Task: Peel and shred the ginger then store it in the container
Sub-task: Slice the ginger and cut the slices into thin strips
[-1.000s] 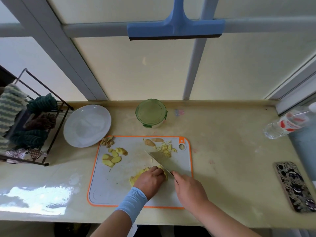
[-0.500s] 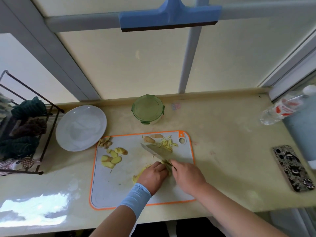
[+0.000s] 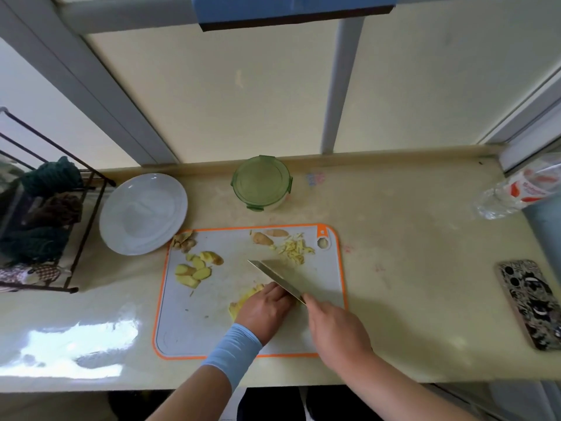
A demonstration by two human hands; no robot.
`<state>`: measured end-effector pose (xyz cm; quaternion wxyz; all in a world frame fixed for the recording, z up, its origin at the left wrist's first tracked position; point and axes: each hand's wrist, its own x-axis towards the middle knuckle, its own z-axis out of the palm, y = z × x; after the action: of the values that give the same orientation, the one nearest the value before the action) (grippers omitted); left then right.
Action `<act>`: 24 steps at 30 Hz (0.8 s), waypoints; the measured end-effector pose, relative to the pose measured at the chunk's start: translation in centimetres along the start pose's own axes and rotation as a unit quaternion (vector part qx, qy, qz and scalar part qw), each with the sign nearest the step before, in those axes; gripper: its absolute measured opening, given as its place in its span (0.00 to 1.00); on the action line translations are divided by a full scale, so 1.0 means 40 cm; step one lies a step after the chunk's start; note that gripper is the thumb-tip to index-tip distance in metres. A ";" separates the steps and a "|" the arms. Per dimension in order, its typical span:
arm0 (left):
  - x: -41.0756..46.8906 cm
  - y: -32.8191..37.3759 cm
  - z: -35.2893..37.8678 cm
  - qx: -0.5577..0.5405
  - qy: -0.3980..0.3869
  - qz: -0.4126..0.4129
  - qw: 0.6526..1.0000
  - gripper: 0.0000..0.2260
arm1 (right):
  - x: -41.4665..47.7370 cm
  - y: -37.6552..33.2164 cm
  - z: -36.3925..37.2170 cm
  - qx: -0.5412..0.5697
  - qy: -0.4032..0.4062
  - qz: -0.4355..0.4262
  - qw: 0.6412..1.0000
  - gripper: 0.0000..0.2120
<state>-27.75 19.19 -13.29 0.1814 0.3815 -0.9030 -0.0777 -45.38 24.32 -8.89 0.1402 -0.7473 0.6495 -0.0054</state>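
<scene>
On the orange-rimmed grey cutting board (image 3: 194,329), my left hand (image 3: 265,308) presses down on a stack of yellow ginger slices (image 3: 243,302). My right hand (image 3: 334,329) grips the handle of a knife (image 3: 279,276), whose blade lies just right of my left fingers. Peeled ginger slices (image 3: 194,268) lie at the board's left. A small heap of shredded ginger (image 3: 294,247) sits at the far right corner, with two unpeeled bits (image 3: 264,238) beside it and peel scraps (image 3: 183,240) at the far left corner. The green-lidded round container (image 3: 261,182) stands shut behind the board.
A white plate (image 3: 142,212) lies left of the board, and a wire rack with cloths (image 3: 42,226) stands at the far left. A phone (image 3: 531,302) lies at the right. A plastic bottle (image 3: 522,189) rests at the far right. The counter's front edge runs under my forearms.
The camera has tilted and moved closer to the counter. The knife blade has lifted slightly beside my left fingers; both hands stay on the same spot of the board.
</scene>
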 end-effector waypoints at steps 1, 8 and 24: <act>-0.002 -0.004 0.005 -0.004 -0.002 -0.007 1.000 0.14 | -0.004 0.003 0.001 0.002 -0.005 0.007 1.000 0.24; -0.011 -0.005 -0.012 -0.062 0.018 -0.077 0.995 0.07 | 0.034 0.042 -0.020 0.108 -0.039 0.077 0.990 0.15; -0.110 0.012 -0.049 0.003 -0.066 -0.370 0.927 0.36 | 0.073 0.044 -0.059 0.081 -0.068 -0.010 0.994 0.19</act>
<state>-24.48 22.67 -12.52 0.0784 0.6834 -0.7076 -0.1615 -47.10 20.80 -7.52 0.2440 -0.7389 0.6280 -0.0081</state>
